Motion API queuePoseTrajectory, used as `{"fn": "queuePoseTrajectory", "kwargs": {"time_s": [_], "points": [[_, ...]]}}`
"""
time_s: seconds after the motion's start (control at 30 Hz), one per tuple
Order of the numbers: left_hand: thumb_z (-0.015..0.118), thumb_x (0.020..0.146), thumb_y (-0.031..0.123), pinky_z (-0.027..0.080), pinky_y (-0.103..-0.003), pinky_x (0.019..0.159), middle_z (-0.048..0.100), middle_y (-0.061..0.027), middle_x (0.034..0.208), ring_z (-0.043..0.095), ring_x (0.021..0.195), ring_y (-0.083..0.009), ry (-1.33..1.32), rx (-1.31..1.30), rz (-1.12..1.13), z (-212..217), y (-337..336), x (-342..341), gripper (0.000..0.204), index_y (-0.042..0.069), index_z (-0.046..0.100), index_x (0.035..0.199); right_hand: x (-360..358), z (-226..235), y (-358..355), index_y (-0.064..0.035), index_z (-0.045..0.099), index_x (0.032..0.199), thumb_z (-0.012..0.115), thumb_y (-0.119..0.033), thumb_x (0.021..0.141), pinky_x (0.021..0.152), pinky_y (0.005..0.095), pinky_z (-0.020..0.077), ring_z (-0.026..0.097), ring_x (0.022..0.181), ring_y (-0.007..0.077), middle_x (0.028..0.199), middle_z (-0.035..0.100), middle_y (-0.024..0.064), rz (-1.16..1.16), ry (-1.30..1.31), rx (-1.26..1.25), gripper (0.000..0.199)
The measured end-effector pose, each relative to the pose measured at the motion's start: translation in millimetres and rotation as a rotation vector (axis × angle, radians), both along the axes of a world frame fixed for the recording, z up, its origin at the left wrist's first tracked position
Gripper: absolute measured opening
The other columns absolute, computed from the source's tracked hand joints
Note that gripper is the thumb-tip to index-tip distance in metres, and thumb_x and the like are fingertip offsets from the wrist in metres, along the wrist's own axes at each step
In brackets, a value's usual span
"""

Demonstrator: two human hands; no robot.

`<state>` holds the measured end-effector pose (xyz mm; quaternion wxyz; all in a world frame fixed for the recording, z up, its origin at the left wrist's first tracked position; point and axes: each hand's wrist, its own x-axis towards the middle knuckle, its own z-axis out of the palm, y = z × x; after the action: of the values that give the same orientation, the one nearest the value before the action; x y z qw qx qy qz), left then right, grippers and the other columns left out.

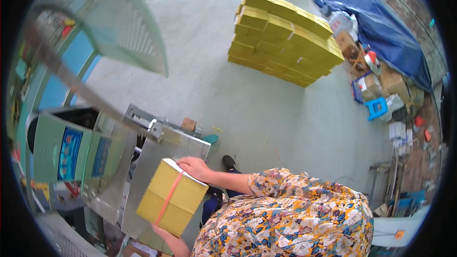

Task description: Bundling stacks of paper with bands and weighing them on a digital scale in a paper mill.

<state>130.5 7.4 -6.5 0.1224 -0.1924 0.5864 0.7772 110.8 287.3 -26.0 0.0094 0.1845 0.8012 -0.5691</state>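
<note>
I hold a yellow bundle of stacked flat sheets (172,196), bound by a thin orange strap, between both hands. My right hand (196,167) grips its upper far corner, the floral-sleeved forearm reaching in from the right. My left hand (172,245) supports the bundle's lower edge from below and is only partly visible. The bundle sits tilted over the steel top of a machine table (152,162).
A green machine with blue panels (71,152) stands at the left, with a perforated green guard (114,24) above it. A large stack of yellow bundles (281,38) lies on the concrete floor. Blue tarpaulin (381,24), boxes and a blue stool (377,108) crowd the right side.
</note>
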Motion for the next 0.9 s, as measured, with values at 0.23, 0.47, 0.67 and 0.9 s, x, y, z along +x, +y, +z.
{"fn": "queuePoseTrajectory", "kwargs": {"time_s": [0.23,0.47,0.67,0.9], "points": [[0.037,0.101,0.037,0.055,-0.042,0.081,0.06,-0.0154,0.119,0.064,0.099,-0.0299,0.022,0.074,-0.336,8.7,123.7,-36.4,0.046,0.003,0.051,0.128,63.0,29.2,94.8,-0.0066,0.067,0.112,0.051,-0.026,0.094,0.092,0.0353,0.0474,0.063,0.106,0.0284,0.109,0.067,0.0145,-0.257,-0.007,-0.145,0.031],[0.038,0.101,0.039,0.055,-0.04,0.082,0.06,-0.0141,0.118,0.064,0.1,-0.0287,0.062,0.155,-0.697,16.0,370.7,-11.8,0.047,0.003,0.051,0.129,164.9,25.7,296.2,-0.0066,0.066,0.115,0.051,-0.025,0.095,0.09,0.035,0.0482,0.063,0.105,0.0259,0.111,0.067,0.0132,-0.605,0.103,-0.217,0.031],[0.039,0.101,0.042,0.055,-0.039,0.083,0.061,-0.0129,0.117,0.063,0.101,-0.0278,0.038,0.181,-0.928,49.8,552.8,37.1,0.049,0.003,0.051,0.129,251.1,17.3,467.6,-0.0068,0.068,0.111,0.05,-0.029,0.093,0.089,0.0368,0.0487,0.063,0.102,0.0295,0.11,0.067,0.0157,-0.88,0.142,-0.322,0.034],[0.04,0.101,0.046,0.056,-0.038,0.079,0.062,-0.0112,0.118,0.064,0.099,-0.0259,-0.139,0.014,-0.995,66.0,777.8,58.4,0.052,0.002,0.054,0.126,311.3,16.7,625.8,-0.0038,0.067,0.112,0.052,-0.028,0.093,0.087,0.0339,0.0489,0.065,0.099,0.0257,0.106,0.069,0.0145,-1.125,0.144,-0.492,0.034]]}}
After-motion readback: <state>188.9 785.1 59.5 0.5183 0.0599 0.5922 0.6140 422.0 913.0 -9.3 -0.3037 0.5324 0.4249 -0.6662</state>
